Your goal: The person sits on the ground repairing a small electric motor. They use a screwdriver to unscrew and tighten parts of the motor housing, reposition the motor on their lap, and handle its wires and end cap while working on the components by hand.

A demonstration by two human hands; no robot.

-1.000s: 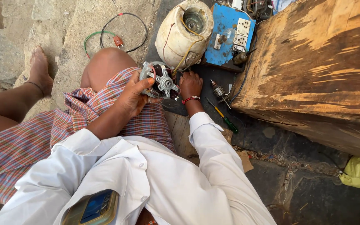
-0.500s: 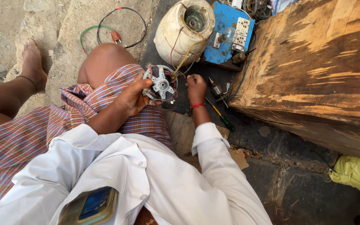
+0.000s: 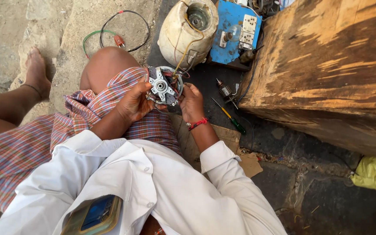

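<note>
the person sits on the ground and holds a small round motor (image 3: 165, 85) between both hands, just above the lap. the left hand (image 3: 135, 102) is closed on the motor's left rim, thumb over the top edge, fingers tucked beneath. the right hand (image 3: 192, 102) grips the right rim, fingers curled round it. the motor lies flat-face up toward the camera, its shaft axis pointing roughly up at the viewer, so neither hand is nearer: it sits squarely between them. a yellow wire (image 3: 183, 54) runs from the motor away from the hands to a cream casing (image 3: 183, 32) just beyond. a screwdriver (image 3: 229, 116) with a green handle lies on the ground just right of the right hand, and a blue switchboard (image 3: 236, 30) sits farther off, beyond it.
</note>
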